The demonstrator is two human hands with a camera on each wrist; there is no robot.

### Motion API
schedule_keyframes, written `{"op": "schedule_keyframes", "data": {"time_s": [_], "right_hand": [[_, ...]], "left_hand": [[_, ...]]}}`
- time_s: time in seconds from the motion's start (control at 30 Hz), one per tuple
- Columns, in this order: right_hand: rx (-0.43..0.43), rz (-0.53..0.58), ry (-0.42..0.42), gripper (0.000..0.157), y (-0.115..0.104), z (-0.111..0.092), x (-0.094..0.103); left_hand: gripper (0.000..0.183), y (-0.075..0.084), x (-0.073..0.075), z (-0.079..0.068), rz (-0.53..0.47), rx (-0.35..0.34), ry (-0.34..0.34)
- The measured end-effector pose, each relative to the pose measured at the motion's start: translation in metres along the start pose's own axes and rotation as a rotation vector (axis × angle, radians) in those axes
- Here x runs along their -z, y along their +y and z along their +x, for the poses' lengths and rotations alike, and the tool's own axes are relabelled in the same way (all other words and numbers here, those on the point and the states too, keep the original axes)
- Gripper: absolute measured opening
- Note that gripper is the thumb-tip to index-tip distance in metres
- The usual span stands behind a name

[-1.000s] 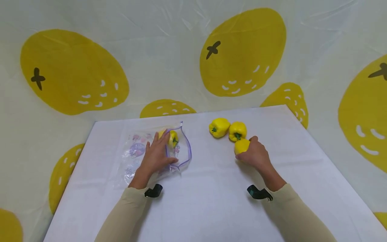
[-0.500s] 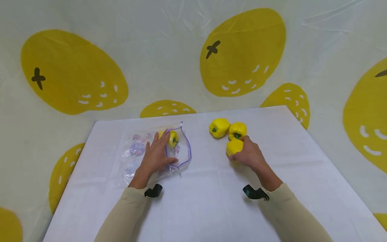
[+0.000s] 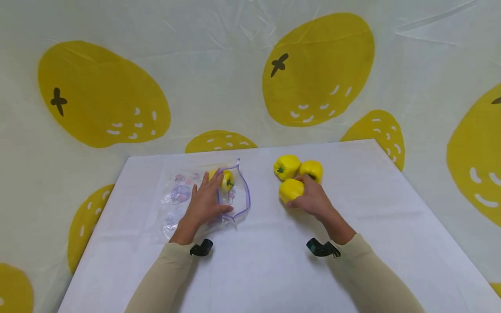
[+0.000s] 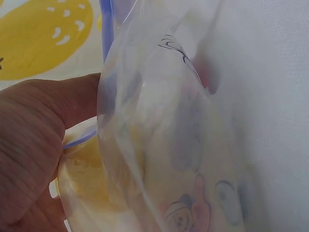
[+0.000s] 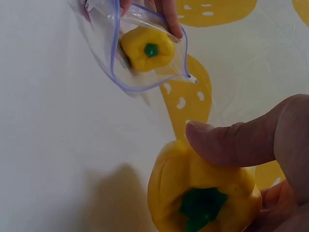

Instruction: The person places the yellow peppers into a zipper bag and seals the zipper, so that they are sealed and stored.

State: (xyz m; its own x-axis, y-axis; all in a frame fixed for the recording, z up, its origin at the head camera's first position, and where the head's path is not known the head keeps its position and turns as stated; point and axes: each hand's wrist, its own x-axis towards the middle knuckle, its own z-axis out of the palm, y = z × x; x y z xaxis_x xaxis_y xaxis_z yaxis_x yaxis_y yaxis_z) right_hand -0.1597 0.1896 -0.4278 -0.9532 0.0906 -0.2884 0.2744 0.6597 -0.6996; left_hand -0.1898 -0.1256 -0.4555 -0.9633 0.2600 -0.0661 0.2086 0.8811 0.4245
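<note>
Partly hidden by the left hand (image 3: 204,201), a yellow pepper (image 5: 147,52) lies inside a zip bag (image 3: 178,195).
Left of centre, that hand's fingers spread wide over the plastic, thumb at the gaping mouth; right of centre, a third pepper (image 3: 287,167) and a partly covered fourth pepper (image 3: 313,168) sit behind another pepper (image 3: 290,191), gripped by the right hand (image 3: 313,199).

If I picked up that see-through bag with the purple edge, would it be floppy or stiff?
Probably floppy: the clear bag looks thin and wrinkled. Its purple rim likely bends easily too, since it curves around the open mouth. The yellow pepper inside might roll out if you tipped it, because it's rounded and the mouth is open.
</note>
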Motion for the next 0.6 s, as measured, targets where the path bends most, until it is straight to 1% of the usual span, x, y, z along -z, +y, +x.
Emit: {"op": "schedule_keyframes", "data": {"time_s": [0.2, 0.4, 0.6], "right_hand": [[0.067, 0.061, -0.027, 0.091, -0.007, 0.007, -0.017], [0.097, 0.065, -0.024, 0.091, -0.017, 0.009, -0.03], [0.184, 0.101, -0.03, 0.088, -0.026, 0.013, -0.039]], "left_hand": [[0.119, 0.0, 0.0, -0.001, -0.007, 0.012, 0.002], [0.119, -0.001, -0.001, -0.001, -0.016, 0.019, -0.013], [0.119, 0.0, -0.001, 0.002, -0.004, 0.017, -0.007]]}}
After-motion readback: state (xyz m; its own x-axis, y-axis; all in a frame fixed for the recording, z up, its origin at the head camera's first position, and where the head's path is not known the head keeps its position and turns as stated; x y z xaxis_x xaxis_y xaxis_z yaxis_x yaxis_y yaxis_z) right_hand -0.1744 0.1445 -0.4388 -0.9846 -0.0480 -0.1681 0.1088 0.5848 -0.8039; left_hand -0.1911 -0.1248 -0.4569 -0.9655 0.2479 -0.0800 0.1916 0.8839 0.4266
